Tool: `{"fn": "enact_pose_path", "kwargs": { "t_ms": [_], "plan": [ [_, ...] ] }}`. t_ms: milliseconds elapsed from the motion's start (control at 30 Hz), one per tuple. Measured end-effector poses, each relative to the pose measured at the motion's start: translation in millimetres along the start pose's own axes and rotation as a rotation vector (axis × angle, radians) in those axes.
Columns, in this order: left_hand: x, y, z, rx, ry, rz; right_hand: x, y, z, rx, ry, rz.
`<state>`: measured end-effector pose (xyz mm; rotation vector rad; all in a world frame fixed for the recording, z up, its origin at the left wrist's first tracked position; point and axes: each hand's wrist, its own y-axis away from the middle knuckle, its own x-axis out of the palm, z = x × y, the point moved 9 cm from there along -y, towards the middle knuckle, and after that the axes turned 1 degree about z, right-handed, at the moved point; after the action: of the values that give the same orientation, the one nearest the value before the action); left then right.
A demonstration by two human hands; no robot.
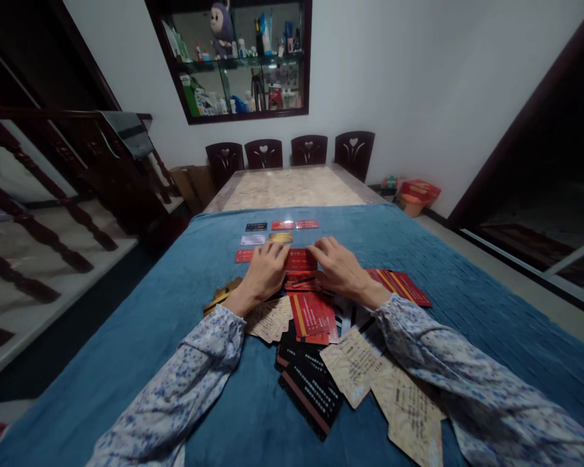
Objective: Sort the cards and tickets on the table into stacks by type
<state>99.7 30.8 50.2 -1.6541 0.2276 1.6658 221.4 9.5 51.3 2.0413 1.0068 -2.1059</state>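
A red card (pixel 300 259) lies between my two hands, held at its side edges. My left hand (pixel 267 269) has its curled fingers on the card's left edge, and my right hand (pixel 339 267) has its fingers on the right edge. Just beyond are a gold card (pixel 280 238) and a white card (pixel 253 240); a dark card (pixel 256 227) and two red cards (pixel 282 225) form a farther row. Another red card (pixel 244 256) sits left of my left hand. Below my hands spreads a loose pile with red cards (pixel 312 314), black cards (pixel 311 395) and beige cards (pixel 355 364).
A blue cloth (pixel 175 292) covers the near part of the table (pixel 296 185). Fanned red cards (pixel 403 287) lie by my right wrist. Dark chairs (pixel 264 154) stand at the far end, below a wall cabinet (pixel 243 65). A railing (pixel 34 227) is at the left.
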Motion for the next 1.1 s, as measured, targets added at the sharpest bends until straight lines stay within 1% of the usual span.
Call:
{"fn": "enact_pose_path", "kwargs": {
  "t_ms": [167, 367, 467, 633, 767, 867, 1100],
  "plan": [
    [-6.2, 3, 11, -0.042, -0.027, 0.096, -2, -15, 10, -0.02, 0.005, 0.059],
    [-12.5, 9, 34, -0.087, -0.068, 0.153, -2, -39, 26, -0.07, -0.023, 0.104],
    [-13.3, 10, 46, -0.105, -0.081, 0.173, 2, -52, 31, -0.076, -0.044, 0.14],
    [-9.3, 12, 67, -0.123, -0.098, 0.236, 13, -72, 39, -0.064, -0.051, 0.186],
    [-2.7, 15, 86, -0.14, -0.067, 0.297, 25, -87, 49, -0.073, -0.076, 0.216],
    [7.0, 17, 101, -0.144, -0.045, 0.332, 34, -96, 56, -0.076, -0.085, 0.239],
    [34.4, 17, 135, -0.153, 0.132, 0.318, 60, -115, 61, -0.061, -0.076, 0.294]
  ]
}}
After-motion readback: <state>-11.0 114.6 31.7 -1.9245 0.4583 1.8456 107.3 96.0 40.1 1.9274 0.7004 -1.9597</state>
